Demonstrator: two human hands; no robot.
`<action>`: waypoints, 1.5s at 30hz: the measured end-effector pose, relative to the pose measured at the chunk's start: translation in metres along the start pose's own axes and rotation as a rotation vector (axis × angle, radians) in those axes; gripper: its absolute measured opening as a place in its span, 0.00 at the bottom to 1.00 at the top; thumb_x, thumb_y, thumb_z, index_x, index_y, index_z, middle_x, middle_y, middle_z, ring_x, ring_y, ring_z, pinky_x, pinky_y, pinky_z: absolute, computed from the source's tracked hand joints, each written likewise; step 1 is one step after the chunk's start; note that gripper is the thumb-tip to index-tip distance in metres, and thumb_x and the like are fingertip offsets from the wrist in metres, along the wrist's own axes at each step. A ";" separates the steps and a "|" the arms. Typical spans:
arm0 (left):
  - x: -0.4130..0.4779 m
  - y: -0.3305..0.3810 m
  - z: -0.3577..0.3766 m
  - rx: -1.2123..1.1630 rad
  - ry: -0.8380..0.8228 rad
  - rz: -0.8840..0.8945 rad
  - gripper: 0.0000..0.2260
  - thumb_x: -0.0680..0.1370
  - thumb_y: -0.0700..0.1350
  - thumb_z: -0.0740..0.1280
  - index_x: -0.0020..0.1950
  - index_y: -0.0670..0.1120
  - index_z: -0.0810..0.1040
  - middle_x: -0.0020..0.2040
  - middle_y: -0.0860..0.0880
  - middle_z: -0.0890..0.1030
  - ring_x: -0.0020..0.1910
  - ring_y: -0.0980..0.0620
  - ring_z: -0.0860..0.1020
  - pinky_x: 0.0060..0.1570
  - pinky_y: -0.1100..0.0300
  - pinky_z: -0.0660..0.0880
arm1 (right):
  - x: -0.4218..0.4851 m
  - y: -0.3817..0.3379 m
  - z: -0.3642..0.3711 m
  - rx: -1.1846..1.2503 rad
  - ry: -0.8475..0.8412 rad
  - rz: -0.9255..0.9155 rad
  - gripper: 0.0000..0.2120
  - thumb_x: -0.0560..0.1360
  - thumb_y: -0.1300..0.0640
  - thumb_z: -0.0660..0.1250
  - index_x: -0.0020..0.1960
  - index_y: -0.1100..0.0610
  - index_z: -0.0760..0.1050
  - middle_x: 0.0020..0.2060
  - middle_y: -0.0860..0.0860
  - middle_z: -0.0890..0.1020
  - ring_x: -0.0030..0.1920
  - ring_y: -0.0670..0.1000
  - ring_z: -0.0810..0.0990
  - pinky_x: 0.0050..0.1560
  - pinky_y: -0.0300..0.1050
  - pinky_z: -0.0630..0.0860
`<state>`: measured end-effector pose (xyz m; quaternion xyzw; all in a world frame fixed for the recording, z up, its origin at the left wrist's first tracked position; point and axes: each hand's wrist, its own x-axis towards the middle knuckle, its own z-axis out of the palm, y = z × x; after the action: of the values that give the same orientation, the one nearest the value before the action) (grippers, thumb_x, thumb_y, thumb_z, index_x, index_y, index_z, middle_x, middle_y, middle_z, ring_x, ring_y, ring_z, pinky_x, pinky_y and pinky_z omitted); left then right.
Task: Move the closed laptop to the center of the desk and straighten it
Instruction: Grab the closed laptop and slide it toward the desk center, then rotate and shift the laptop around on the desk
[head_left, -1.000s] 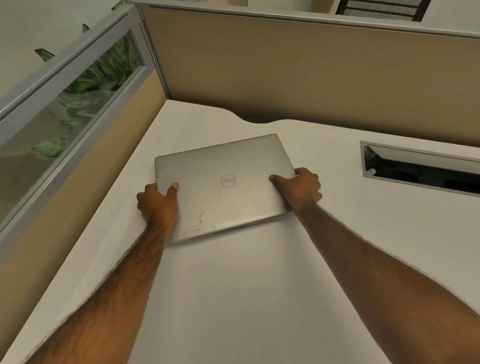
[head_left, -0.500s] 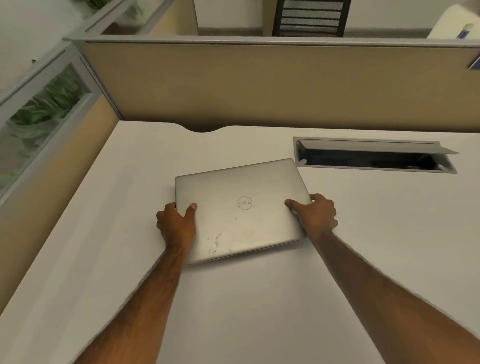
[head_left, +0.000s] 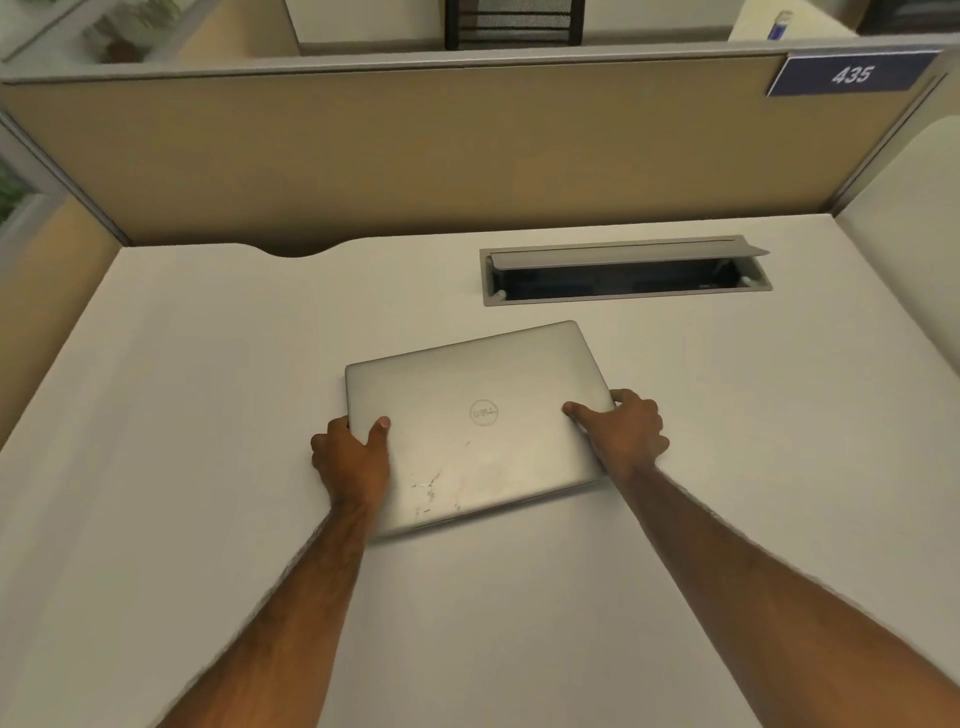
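A closed silver laptop (head_left: 483, 384) with a round logo and scratch marks on its lid lies on the white desk (head_left: 208, 389), near the desk's middle. It is still skewed, its right side turned away from me. My left hand (head_left: 353, 457) grips its left edge, thumb on the lid. My right hand (head_left: 621, 434) grips its right edge the same way. Both forearms reach in from the bottom of the view.
An open cable tray (head_left: 623, 273) is cut into the desk just behind the laptop to the right. Tan partition walls (head_left: 415, 156) enclose the desk at the back and left. A blue number plate (head_left: 852, 75) hangs at the upper right.
Both hands have carried the laptop rightward from the left corner toward the desk's middle. My view has swung right, so the cable tray now sits behind the laptop.
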<state>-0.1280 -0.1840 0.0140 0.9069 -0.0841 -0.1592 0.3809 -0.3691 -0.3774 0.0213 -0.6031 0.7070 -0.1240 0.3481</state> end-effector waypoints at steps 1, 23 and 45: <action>-0.001 0.001 0.001 0.011 -0.002 0.002 0.28 0.75 0.57 0.71 0.68 0.40 0.73 0.63 0.36 0.74 0.64 0.33 0.72 0.62 0.43 0.71 | 0.001 0.001 -0.001 -0.005 0.002 0.000 0.38 0.61 0.32 0.73 0.65 0.50 0.78 0.59 0.53 0.77 0.65 0.59 0.76 0.64 0.57 0.68; 0.000 0.012 -0.002 0.305 -0.001 0.109 0.27 0.79 0.59 0.64 0.65 0.37 0.72 0.63 0.37 0.73 0.64 0.36 0.73 0.59 0.42 0.74 | -0.008 0.015 -0.018 0.099 -0.073 -0.088 0.33 0.67 0.37 0.75 0.67 0.53 0.77 0.60 0.55 0.79 0.62 0.58 0.80 0.66 0.59 0.74; 0.056 0.110 0.066 0.646 -0.556 0.646 0.34 0.75 0.61 0.67 0.77 0.48 0.64 0.75 0.44 0.69 0.72 0.41 0.69 0.71 0.49 0.64 | -0.143 -0.003 0.022 0.919 -0.509 0.610 0.10 0.81 0.53 0.66 0.50 0.60 0.73 0.48 0.64 0.83 0.48 0.62 0.86 0.47 0.52 0.82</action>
<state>-0.1020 -0.3203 0.0368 0.8296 -0.5014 -0.2341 0.0752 -0.3485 -0.2387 0.0559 -0.1723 0.6165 -0.1630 0.7508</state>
